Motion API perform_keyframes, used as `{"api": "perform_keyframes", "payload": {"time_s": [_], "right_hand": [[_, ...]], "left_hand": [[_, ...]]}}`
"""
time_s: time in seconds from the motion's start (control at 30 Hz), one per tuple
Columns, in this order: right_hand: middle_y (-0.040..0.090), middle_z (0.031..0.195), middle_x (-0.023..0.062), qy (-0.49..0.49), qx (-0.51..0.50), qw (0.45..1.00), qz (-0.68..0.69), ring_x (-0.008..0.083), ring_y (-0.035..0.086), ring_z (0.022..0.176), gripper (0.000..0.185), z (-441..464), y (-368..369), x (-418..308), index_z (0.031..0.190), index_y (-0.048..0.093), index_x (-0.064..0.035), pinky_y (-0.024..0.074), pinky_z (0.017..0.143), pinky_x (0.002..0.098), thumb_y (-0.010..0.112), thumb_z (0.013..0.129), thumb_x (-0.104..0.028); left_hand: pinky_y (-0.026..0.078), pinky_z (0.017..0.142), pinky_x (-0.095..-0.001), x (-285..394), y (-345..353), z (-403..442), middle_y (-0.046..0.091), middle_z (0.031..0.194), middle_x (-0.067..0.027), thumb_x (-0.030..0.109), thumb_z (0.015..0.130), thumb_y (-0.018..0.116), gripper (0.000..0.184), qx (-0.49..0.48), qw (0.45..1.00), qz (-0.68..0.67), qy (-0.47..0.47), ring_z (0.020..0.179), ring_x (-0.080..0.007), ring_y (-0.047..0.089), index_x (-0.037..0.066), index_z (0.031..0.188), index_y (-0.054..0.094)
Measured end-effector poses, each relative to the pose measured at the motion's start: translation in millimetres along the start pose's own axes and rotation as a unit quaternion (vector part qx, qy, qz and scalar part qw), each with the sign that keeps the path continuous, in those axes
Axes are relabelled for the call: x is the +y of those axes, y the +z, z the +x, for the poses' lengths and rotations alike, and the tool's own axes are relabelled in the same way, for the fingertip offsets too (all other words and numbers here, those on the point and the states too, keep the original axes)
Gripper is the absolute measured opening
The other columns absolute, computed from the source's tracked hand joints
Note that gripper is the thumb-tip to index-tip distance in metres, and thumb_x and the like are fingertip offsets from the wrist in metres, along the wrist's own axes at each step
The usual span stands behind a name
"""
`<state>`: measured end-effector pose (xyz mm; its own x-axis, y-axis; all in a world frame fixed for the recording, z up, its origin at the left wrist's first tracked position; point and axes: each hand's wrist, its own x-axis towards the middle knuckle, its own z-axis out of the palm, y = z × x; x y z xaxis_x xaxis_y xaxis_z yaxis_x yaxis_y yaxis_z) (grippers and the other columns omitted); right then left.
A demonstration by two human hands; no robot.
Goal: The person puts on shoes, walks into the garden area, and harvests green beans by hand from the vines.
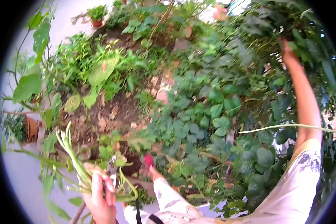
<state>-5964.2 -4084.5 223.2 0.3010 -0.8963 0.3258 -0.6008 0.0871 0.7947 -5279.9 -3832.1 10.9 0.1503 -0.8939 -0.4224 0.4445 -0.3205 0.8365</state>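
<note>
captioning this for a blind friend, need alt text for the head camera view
A person's left hand holds a bunch of long green beans while the right hand, partly hidden, reaches into dense foliage; a terracotta pot shows at far left.

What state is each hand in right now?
Left hand: closed, holding beans.
Right hand: partly hidden among leaves; can't tell if open or closed.

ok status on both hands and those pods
Left hand gripping long green pods. Right hand up among leaves, partly hidden. Pale strand crossing before right arm.
</note>
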Motion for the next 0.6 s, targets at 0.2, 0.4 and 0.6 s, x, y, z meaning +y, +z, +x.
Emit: {"api": "perform_keyframes", "payload": {"time_s": [0.2, 0.4, 0.6], "right_hand": [[0.048, 0.134, 0.0182, 0.031, -0.045, 0.998, 0.031, 0.0394, 0.055, 0.109, 0.037, 11.9, -4.5, -9.3, 0.126, 0.047, -0.0152, 0.0444, 0.092, 0.0477, 0.038, 0.091, -0.013], [0.057, 0.121, 0.0202, -0.106, 0.264, 0.958, 0.031, 0.0398, 0.058, 0.102, 0.024, 7.2, -31.1, -50.1, 0.101, 0.064, -0.0038, 0.0476, 0.083, 0.0508, 0.050, 0.084, -0.014], [0.057, 0.119, 0.0205, -0.230, 0.158, 0.946, -0.162, 0.0393, 0.058, 0.100, 0.024, 17.9, -50.2, -42.7, 0.100, 0.065, -0.0043, 0.0473, 0.084, 0.0476, 0.053, 0.080, -0.010]], "left_hand": [[0.020, 0.034, -0.0154, -7.8, 2.1, 0.3, 0.046, 0.068, 0.0018, 0.022, 0.102, 0.042, 0.018, 0.015, 0.999, 0.046, 0.016, 0.040, -0.0002, 0.024, 0.008, 0.093, 0.048], [0.020, 0.034, -0.0162, -19.8, 11.9, 1.1, 0.049, 0.068, 0.0002, 0.020, 0.101, 0.042, 0.016, 0.042, 0.995, 0.089, 0.023, 0.039, -0.0013, 0.025, 0.007, 0.094, 0.050], [0.019, 0.037, -0.0156, -16.8, 16.7, 14.6, 0.045, 0.069, 0.0035, 0.024, 0.101, 0.045, 0.017, 0.071, 0.994, 0.078, 0.001, 0.043, -0.0003, 0.026, 0.009, 0.096, 0.052]]}}
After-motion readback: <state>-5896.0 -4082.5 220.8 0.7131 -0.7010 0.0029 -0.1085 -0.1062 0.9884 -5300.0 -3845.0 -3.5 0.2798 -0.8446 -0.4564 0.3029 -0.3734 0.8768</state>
